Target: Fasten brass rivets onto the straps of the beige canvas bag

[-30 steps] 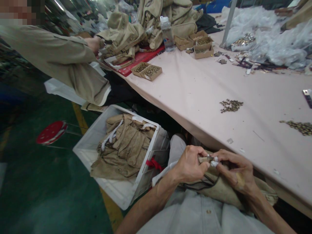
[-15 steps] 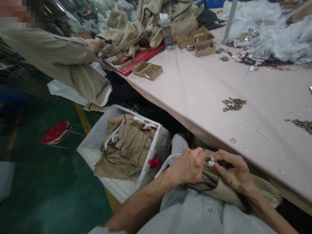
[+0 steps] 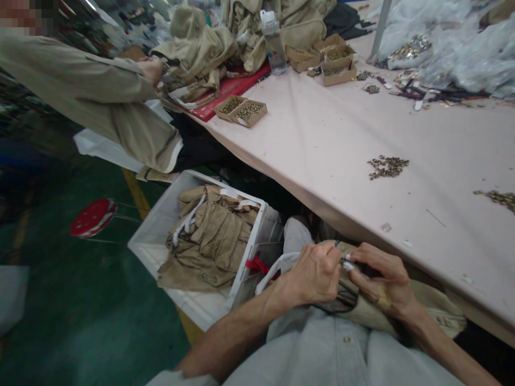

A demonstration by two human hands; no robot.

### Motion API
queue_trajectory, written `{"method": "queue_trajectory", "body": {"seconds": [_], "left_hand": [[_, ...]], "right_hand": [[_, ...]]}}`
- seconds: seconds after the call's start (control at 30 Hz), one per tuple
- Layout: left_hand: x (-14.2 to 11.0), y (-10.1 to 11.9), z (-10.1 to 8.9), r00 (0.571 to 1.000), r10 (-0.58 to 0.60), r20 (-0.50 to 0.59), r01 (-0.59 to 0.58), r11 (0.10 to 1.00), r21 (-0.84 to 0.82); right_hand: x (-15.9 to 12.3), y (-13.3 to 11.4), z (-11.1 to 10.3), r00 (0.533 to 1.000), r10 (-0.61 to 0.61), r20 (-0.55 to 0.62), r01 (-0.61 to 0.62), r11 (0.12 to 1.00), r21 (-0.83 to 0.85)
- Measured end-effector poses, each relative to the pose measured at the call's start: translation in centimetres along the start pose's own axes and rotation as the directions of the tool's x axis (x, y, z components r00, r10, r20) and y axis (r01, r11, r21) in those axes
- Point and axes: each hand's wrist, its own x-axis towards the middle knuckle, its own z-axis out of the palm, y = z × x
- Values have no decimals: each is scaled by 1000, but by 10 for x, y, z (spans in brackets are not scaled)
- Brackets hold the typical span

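Observation:
My left hand [image 3: 314,273] and my right hand [image 3: 382,279] meet over my lap, just below the table edge. Both pinch a khaki garment [image 3: 426,311] lying across my lap, at a small metal piece and a white tip between my fingertips. A dark cord [image 3: 340,305] loops down from the garment under my left hand. The exact part I hold is too small to make out.
A white crate [image 3: 161,230] of folded khaki garments stands on the floor at my left. The pink table [image 3: 330,139] carries loose metal fittings [image 3: 387,166], cardboard boxes [image 3: 241,111], a bottle [image 3: 273,40] and plastic bags. A co-worker's sleeve [image 3: 92,102] reaches over at upper left, near a red stool [image 3: 92,217].
My hands stay together on the garment, shifting slightly up in view; my fingers have worked a little along the piece. The view has drifted slightly.

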Motion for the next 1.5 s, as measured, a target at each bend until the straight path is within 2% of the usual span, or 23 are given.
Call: {"method": "queue_trajectory", "body": {"seconds": [0.17, 0.27, 0.33, 0.43, 0.47, 0.5, 0.53, 0.6, 0.63, 0.67, 0.73, 0.83, 0.97, 1.0, 1.07, 1.13, 1.2, 1.23, 1.27, 1.33, 1.4, 1.47, 1.5], "left_hand": [[-8, -5, 10, 978, 5, -208, -3, 1000, 9], [-9, -7, 14, 929, 15, -369, -9, 1000, 18], [-8, -4, 16, 855, -39, -518, 22, 999, -38], [-11, 8, 21, 658, -193, -728, 125, 981, -147], [-13, 13, 24, 618, -233, -751, 142, 972, -185], [-16, 18, 26, 615, -269, -741, 144, 962, -231], [-19, 23, 29, 653, -309, -691, 140, 946, -291], [-22, 31, 33, 781, -405, -475, 163, 867, -471], [-21, 33, 34, 820, -455, -347, 197, 794, -575], [-20, 35, 34, 832, -502, -237, 230, 700, -676], [-13, 35, 34, 827, -550, -117, 214, 499, -840], [5, 34, 32, 790, -605, -100, 92, 278, -956], [41, 30, 28, 634, -773, -34, 84, 113, -990], [51, 27, 26, 612, -791, -14, 42, 51, -998], [68, 19, 19, 586, -810, 26, -85, -94, -992], [78, 9, 6, 537, -843, 24, -231, -175, -957], [79, -4, -12, 468, -883, -29, -332, -146, -932], [77, -10, -22, 447, -893, -60, -351, -113, -930], [73, -14, -32, 449, -889, -85, -346, -85, -934], [63, -19, -49, 523, -847, -98, -268, -54, -962], [55, -18, -60, 652, -757, -38, -117, -51, -992], [50, -14, -63, 764, -644, 47, 18, -52, -998], [49, -12, -61, 797, -599, 77, 52, -59, -997]], "right_hand": [[2, -8, -3, 995, -86, 44, 87, 996, -24], [2, -11, 0, 996, -77, 45, 80, 993, -84], [0, -11, 6, 995, -89, -36, 83, 985, -150], [-2, -7, 16, 973, -127, -191, 70, 958, -278], [-3, -5, 18, 965, -135, -223, 59, 946, -318], [-3, -4, 21, 959, -144, -244, 52, 936, -348], [-4, -3, 22, 955, -150, -254, 49, 930, -364], [-6, -1, 25, 955, -160, -249, 61, 929, -365], [-6, 1, 26, 955, -167, -243, 71, 930, -361], [-7, 2, 27, 956, -172, -237, 78, 930, -358], [-8, 3, 31, 959, -173, -224, 84, 930, -357], [-2, -4, 37, 965, -142, -220, 61, 939, -340], [26, -21, 38, 967, -121, -223, 77, 977, -198], [35, -24, 34, 969, -119, -217, 87, 984, -156], [49, -24, 19, 965, -71, -251, 46, 993, -106], [54, -18, -11, 941, 2, -338, -52, 989, -137], [51, -2, -53, 893, 43, -448, -174, 952, -253], [47, 10, -78, 869, 57, -492, -245, 913, -325], [42, 23, -104, 828, 71, -557, -341, 852, -398], [32, 53, -157, 751, 104, -652, -528, 687, -499], [24, 80, -202, 679, 103, -727, -636, 577, -512], [17, 101, -235, 638, 127, -759, -707, 486, -513], [15, 110, -246, 628, 143, -765, -730, 448, -516]]}}
